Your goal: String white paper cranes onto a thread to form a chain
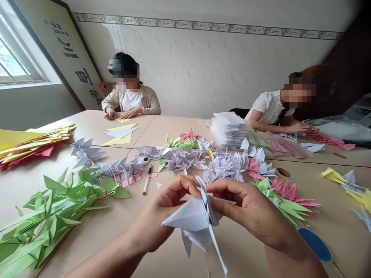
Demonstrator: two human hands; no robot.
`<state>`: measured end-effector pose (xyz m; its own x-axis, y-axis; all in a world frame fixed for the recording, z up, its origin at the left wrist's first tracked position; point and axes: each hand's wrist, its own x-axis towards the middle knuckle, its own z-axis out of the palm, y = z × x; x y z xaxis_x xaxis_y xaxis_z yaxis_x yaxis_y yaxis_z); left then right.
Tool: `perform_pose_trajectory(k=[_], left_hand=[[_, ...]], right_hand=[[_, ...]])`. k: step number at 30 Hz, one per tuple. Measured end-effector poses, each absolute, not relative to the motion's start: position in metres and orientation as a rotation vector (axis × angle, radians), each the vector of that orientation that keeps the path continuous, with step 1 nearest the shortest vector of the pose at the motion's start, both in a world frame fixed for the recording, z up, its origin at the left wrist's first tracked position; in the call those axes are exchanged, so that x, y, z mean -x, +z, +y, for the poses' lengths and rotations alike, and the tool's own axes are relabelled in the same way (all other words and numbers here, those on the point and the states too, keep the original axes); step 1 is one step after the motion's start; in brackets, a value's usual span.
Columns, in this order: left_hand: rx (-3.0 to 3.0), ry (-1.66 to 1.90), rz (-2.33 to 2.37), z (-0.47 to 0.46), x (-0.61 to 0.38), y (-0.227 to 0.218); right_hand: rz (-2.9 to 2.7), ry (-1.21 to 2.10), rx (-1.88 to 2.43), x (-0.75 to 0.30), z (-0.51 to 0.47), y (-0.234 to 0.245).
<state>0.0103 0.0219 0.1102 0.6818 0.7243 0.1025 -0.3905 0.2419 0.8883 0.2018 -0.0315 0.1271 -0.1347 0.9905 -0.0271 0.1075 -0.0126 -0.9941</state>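
Between my two hands, above the near part of the table, is a white folded paper crane with pointed wings and a long thin tip hanging down. My left hand pinches it from the left, with thumb and fingers closed on the paper. From the right my right hand grips the same crane, fingers bent over its upper edge. Part of the paper is hidden behind my fingers. Just past my hands lies a heap of white paper cranes, and a pen rests left of them.
Green folded cranes pile up at left, below yellow and red paper sheets. A stack of clear plastic bags stands at the back. Two people work across the table. Pink cranes and a blue oval lie right.
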Motion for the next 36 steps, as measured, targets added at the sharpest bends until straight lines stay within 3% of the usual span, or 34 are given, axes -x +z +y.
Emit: perform_pose_trajectory(k=[7,13,22,28,36], left_hand=[[-1.139,0.836,0.49,0.03,-0.003,0.113],[-1.266,0.716,0.519,0.036,-0.006,0.106],[-1.162,0.805,0.658,0.036,-0.008,0.109],[-1.136,0.746,0.603,0.035,-0.009,0.106],[-1.104,0.619,0.533,0.037,-0.008,0.106]], right_hand=[[-1.222,1.008,1.263,-0.209,-0.027,0.115],[-1.054,1.028,1.202,-0.206,-0.024,0.104],[-1.056,1.284,1.089,-0.192,-0.019,0.103],[-1.172,1.128,1.158,-0.192,-0.018,0.103],[-1.129,1.188,1.129,-0.196,-0.02,0.099]])
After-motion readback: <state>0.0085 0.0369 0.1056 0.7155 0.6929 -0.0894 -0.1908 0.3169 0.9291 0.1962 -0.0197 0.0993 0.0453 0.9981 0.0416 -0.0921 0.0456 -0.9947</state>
